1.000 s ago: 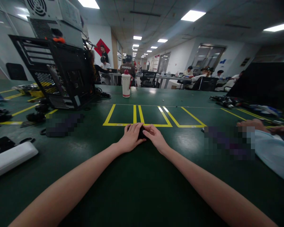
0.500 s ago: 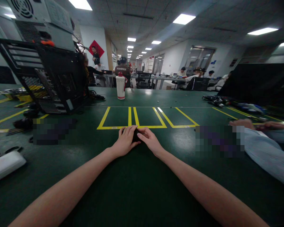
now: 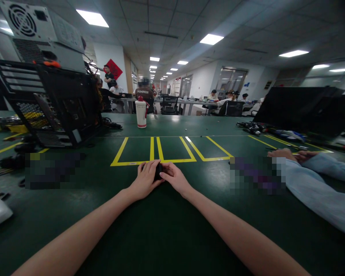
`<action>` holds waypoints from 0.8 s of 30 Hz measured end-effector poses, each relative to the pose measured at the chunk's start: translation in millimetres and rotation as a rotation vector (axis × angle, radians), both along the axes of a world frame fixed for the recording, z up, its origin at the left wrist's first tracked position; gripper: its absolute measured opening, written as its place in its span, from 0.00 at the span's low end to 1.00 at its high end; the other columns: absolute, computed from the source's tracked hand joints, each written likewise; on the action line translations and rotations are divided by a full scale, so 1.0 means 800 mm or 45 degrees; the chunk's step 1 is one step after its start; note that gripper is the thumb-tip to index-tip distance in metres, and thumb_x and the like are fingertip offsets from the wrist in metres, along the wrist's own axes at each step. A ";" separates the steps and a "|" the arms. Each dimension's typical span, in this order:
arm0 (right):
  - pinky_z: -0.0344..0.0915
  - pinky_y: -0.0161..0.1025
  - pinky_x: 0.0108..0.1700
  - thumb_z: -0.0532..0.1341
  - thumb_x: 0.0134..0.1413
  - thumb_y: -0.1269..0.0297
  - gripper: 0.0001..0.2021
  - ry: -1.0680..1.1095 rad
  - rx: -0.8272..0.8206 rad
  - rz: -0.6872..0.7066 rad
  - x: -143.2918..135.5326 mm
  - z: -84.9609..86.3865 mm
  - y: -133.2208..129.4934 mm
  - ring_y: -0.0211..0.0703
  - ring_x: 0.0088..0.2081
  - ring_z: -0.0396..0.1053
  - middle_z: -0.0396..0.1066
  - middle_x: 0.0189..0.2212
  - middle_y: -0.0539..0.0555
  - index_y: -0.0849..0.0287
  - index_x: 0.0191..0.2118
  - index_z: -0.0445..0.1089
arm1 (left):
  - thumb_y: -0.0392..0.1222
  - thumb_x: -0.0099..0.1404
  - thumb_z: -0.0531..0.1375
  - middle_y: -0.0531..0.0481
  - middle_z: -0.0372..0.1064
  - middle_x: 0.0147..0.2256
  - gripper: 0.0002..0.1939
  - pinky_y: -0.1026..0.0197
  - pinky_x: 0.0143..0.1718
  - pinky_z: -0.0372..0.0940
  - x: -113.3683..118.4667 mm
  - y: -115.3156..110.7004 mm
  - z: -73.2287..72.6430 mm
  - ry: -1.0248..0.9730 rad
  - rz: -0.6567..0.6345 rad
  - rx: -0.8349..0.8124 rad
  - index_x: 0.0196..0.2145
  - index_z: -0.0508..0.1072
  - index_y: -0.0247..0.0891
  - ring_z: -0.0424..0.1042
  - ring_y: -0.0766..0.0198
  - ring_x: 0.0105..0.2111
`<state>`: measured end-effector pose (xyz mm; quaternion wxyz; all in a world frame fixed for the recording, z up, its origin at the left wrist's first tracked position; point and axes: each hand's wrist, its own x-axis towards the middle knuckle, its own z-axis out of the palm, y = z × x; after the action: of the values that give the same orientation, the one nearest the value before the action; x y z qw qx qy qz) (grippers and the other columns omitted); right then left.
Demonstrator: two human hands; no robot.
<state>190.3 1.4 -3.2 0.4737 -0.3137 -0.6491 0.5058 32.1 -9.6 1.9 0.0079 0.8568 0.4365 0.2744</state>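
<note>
Both my hands meet around a small black object [image 3: 158,172] on the green table, just in front of the yellow tape. My left hand [image 3: 145,177] lies over its left part, fingers curved together and thumb along the near side. From the right, my right hand [image 3: 176,178] grips the other end with bent fingers and thumb. Most of the object is covered, so its kind does not show. Yellow tape outlines [image 3: 152,149] run across the table beyond my fingers.
An open black computer case [image 3: 71,103] with a power supply [image 3: 31,23] on top stands left. A white bottle [image 3: 141,115] is farther back. At right, a co-worker's sleeves [image 3: 313,184] and hands rest on the table. Dark monitors [image 3: 293,107] stand behind them.
The whole view has shifted a little, with the scene now lower and farther left. Both hands still hold the black object, and slightly more of it shows between them.
</note>
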 end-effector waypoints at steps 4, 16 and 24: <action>0.60 0.41 0.48 0.56 0.49 0.63 0.11 -0.026 0.023 -0.065 0.000 0.003 -0.001 0.40 0.43 0.65 0.67 0.39 0.52 0.57 0.40 0.65 | 0.45 0.60 0.54 0.42 0.51 0.53 0.29 0.45 0.53 0.44 -0.001 0.000 0.000 0.001 0.001 0.002 0.55 0.45 0.40 0.51 0.53 0.54; 0.58 0.41 0.51 0.58 0.45 0.69 0.13 0.020 0.021 -0.027 -0.002 -0.002 0.002 0.40 0.44 0.64 0.66 0.40 0.52 0.57 0.41 0.64 | 0.46 0.59 0.54 0.41 0.52 0.53 0.29 0.45 0.53 0.45 -0.001 0.003 -0.006 -0.014 0.004 0.040 0.54 0.46 0.40 0.52 0.53 0.53; 0.58 0.42 0.51 0.60 0.43 0.70 0.15 0.043 -0.052 -0.034 -0.001 -0.003 0.002 0.40 0.45 0.64 0.66 0.42 0.53 0.57 0.41 0.64 | 0.44 0.58 0.55 0.40 0.52 0.52 0.30 0.45 0.52 0.45 0.000 0.003 -0.007 -0.007 0.014 0.061 0.54 0.46 0.39 0.52 0.53 0.53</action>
<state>189.3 3.1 -5.4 0.4848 -0.3233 -0.6263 0.5179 32.0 -6.8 -3.7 -0.0131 0.8535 0.4346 0.2872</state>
